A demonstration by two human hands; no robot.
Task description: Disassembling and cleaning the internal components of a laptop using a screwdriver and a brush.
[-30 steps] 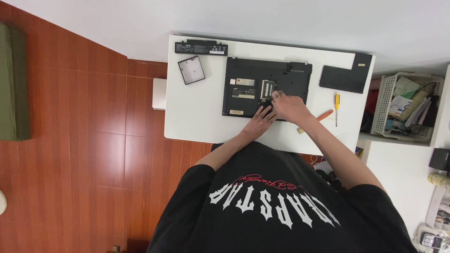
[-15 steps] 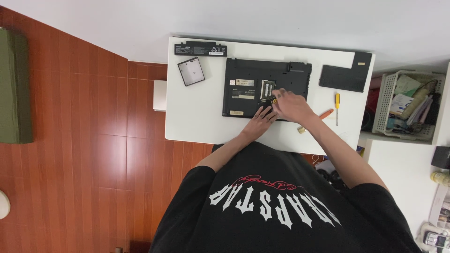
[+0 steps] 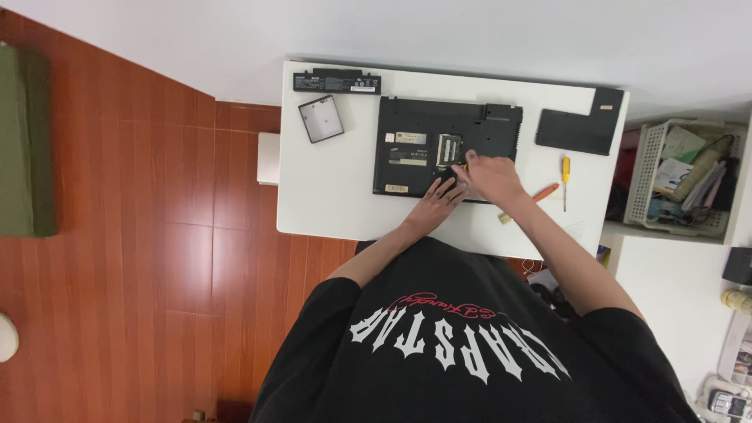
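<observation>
Presently we record an upturned black laptop [image 3: 439, 153] lying flat at the middle of the white bench [image 3: 329, 204], its underside facing up and a small bay open near its centre.

Working left to right: at ten o'clock from the laptop lies a long black battery pack [image 3: 337, 81] along the far edge, and below it a square grey drive [image 3: 320, 118], both well apart from the hands. Our left hand [image 3: 436, 205] rests at the laptop's near edge, fingers spread flat on the casing and gripping nothing. Our right hand [image 3: 491, 178] sits just beside it at three o'clock, fingers curled over the casing near the open bay; whether they pinch a small part we cannot tell. Further right lie an orange-handled tool [image 3: 546, 191], a yellow screwdriver [image 3: 564, 176] and, at one o'clock, a detached black cover panel [image 3: 578, 125].

In our judgement the laptop is stiff and moderately heavy, its plastic shell smooth enough to slide on the bench, and the exposed board in the bay fragile. It is best held by the two side edges, away from the opening.

The bench is matt white and level, set against a pale wall. The floor is red-brown wood; a white basket [image 3: 647, 176] of oddments stands at the right.
</observation>
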